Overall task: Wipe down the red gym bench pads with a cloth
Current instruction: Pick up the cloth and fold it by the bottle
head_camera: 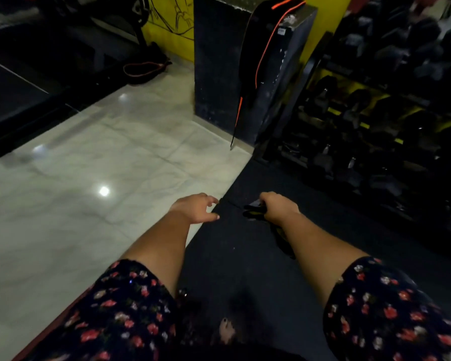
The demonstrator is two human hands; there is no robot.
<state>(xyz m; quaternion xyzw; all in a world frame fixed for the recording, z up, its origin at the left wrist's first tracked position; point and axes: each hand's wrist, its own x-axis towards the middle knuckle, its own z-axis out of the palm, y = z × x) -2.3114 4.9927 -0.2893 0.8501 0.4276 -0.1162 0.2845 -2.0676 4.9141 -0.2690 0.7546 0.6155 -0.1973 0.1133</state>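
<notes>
Cloth [254, 208] bunched in the right hand [279, 207], a person stood with both arms stretched forward at the seam where a pale tiled floor [89, 178] met a black rubber mat [245, 269]. The fingers of that hand were curled around the dark fabric, which showed flecks of yellow and trailed down under the forearm. The left hand [195, 208] held nothing, its fingers spread and loosely bent above the mat's edge. No red bench pads appeared anywhere in the frame, so the wiping itself looked not yet begun here, or at least could not be confirmed; how many pads had been cleaned could not be told. Ahead stood a dark pillar [216, 74] with a black pad with orange piping [261, 48] leaning against it, and a dumbbell rack [375, 113] lined the right side. Judging by the scene, what remained was to reach the bench and bring the cloth onto its pads.
</notes>
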